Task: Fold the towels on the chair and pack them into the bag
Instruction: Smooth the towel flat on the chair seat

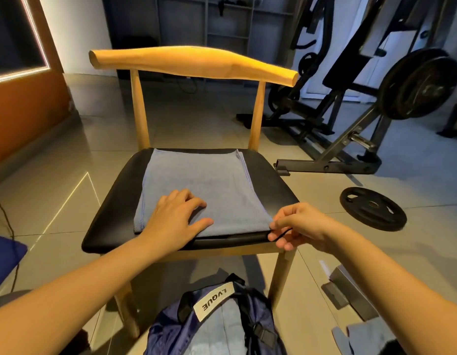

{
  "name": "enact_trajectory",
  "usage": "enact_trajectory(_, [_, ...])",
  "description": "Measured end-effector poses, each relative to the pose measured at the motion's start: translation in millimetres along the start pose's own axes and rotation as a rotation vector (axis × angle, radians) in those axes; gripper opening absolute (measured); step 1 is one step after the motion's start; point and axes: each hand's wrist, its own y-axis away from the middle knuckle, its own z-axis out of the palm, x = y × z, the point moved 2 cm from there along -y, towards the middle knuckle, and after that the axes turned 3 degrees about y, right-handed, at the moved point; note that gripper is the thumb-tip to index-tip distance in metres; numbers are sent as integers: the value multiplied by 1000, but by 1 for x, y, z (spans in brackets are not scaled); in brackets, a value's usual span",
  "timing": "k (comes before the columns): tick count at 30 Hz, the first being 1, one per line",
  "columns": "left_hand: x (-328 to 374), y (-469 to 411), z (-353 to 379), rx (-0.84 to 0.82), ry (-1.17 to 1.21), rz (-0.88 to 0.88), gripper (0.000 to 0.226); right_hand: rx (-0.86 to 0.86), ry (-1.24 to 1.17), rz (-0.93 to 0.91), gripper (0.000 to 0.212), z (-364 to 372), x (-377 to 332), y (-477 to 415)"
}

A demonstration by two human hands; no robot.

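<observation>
A blue-grey towel lies flat, folded lengthwise, on the black seat of a wooden chair. My left hand presses flat on the towel's near end with straight, spread fingers. At the towel's near right corner my right hand pinches the cloth edge between thumb and fingers. A dark blue bag with a white label stands open on the floor below the chair's front edge, with light blue cloth showing inside it.
A black weight plate lies on the tiled floor right of the chair. Behind it stands a gym machine with a loaded plate. A grey cloth lies at the lower right. A blue cushion shows at the left edge.
</observation>
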Motion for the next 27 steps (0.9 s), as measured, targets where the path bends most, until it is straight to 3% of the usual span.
enact_trajectory(4, [2,10,-11,16,10,-23,53,15,-17,10,12,10,1,-4])
enact_trajectory(7, [-5,29,-30,199,-61,-94,32,53,-45,10,13,12,2,-6])
enact_trajectory(14, [-31,77,-50,359,85,-505,45,128,-84,-10,22,20,5,-6])
enact_trajectory(27, [-19,79,-39,478,196,-589,23,223,-95,-20,9,18,8,-4])
